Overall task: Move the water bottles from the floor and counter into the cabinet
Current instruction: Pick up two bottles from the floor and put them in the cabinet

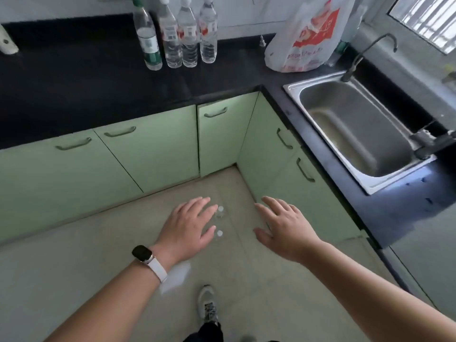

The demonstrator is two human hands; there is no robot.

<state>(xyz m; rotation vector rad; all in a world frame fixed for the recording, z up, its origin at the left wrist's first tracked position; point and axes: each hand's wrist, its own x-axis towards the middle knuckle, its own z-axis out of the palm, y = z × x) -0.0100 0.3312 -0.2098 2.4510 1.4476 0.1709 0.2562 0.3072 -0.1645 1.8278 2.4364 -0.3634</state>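
Head view, looking down into the kitchen corner: two floor bottles (pixel 219 211), clear with white caps, stand upright and close together on the floor (pixel 98 255) at centre frame. They are in front of the green cabinet doors (pixel 153 149), every one of which is closed. Four desk bottles (pixel 177 38) stand in a row at upper centre on the black desk (pixel 74 82), left of a plastic bag (pixel 306 38) and the sink (pixel 357 124). The left hand (pixel 187 223) hangs over the floor pair, fingers apart and straight, holding nothing; whether it touches a cap cannot be told. The right hand (pixel 283 223) is just right of the pair, fingers likewise spread and empty. Risks noted: the bottles are transparent and hard to see against the pale floor, so a misjudged reach could knock one over and send it rolling toward the shoe (pixel 207 302) at lower centre. Taking both at once would, in my judgement, leave no free hand for a door, since none is open. The pair stands close, so gripping one may topple the other.
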